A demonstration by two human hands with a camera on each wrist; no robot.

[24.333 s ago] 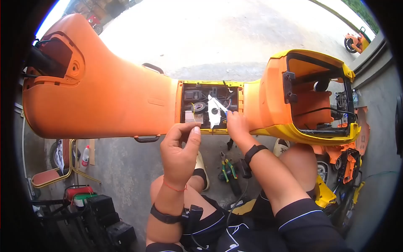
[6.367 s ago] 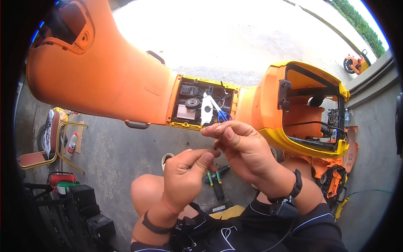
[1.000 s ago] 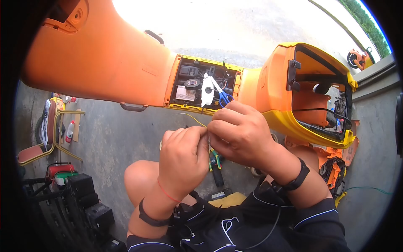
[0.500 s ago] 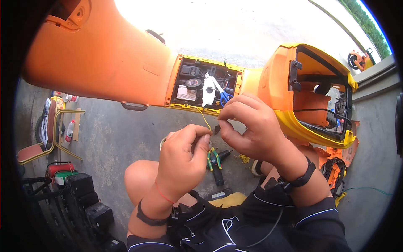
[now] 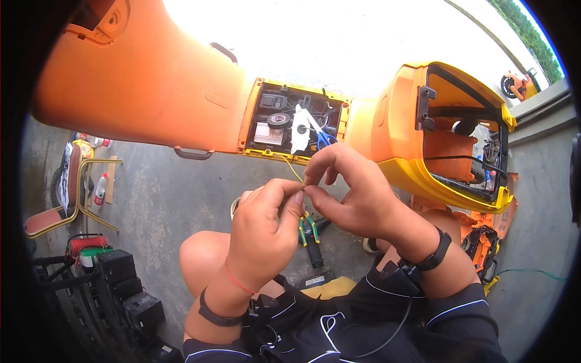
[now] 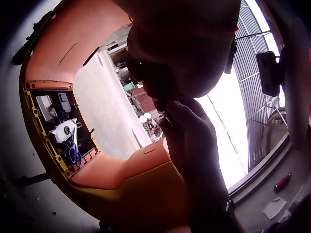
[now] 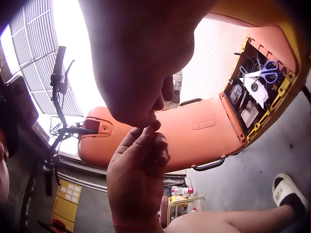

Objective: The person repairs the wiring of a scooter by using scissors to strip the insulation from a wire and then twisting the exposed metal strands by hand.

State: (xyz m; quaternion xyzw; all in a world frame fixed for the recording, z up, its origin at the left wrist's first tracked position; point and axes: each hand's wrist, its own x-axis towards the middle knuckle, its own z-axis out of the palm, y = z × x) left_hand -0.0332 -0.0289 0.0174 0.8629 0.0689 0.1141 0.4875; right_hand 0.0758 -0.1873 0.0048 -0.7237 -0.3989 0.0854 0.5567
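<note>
Two hands work in front of one orange scooter body (image 5: pixel 151 103), whose single open compartment (image 5: pixel 273 145) holds one pair of blue scissors (image 5: pixel 324 139) and one roll of black tape (image 5: pixel 278 120). One thin yellow wire (image 5: pixel 293 171) runs from the compartment's lower edge down to the spot where the fingertips meet, above the person's bare knee. One pair of green-handled pliers (image 5: pixel 308 227) lies on the concrete below the hands.

The left hand (image 5: pixel 266 224) pinches the wire between thumb and forefinger, with its other fingers curled in tight. The right hand (image 5: pixel 351 193) brings thumb and forefinger together at the same spot, its remaining fingers arched up and slightly spread. It seems to pinch the wire's end, though the tip itself is too small to make out. Both wrist views show the two hands fingertip to fingertip, dark against the sky.

Half a second ago the hands were a little apart, the right one higher and nearer the compartment. Now it is lower and touches the left.
</note>
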